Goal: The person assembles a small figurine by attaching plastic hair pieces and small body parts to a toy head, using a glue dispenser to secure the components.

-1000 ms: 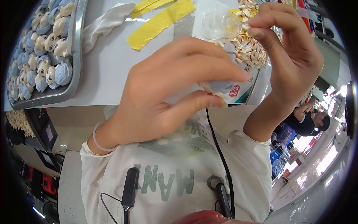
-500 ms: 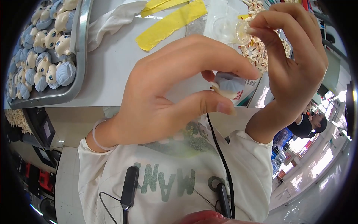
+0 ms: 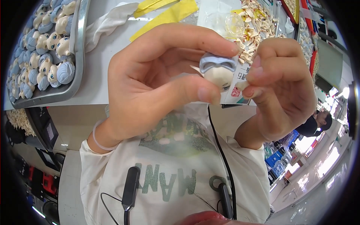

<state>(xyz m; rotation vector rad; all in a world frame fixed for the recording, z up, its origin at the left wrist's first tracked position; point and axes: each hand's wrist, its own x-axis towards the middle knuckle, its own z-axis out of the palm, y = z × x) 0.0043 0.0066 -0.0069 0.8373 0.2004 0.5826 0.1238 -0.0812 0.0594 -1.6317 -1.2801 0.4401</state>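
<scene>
The left hand (image 3: 150, 86) now clamps the doll head (image 3: 217, 73), turned face-out since a moment ago. The right hand (image 3: 281, 86) pinches a small ear piece (image 3: 241, 85) beside it, ready for fitting.

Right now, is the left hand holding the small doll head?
Yes, the left hand pinches the small doll head between thumb and forefinger, above the table's edge.

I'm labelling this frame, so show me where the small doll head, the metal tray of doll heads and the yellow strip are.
small doll head (image 3: 219, 73), head view, on its pale face.
metal tray (image 3: 79, 56), head view, on its right rim.
yellow strip (image 3: 168, 17), head view, on its middle.
</scene>
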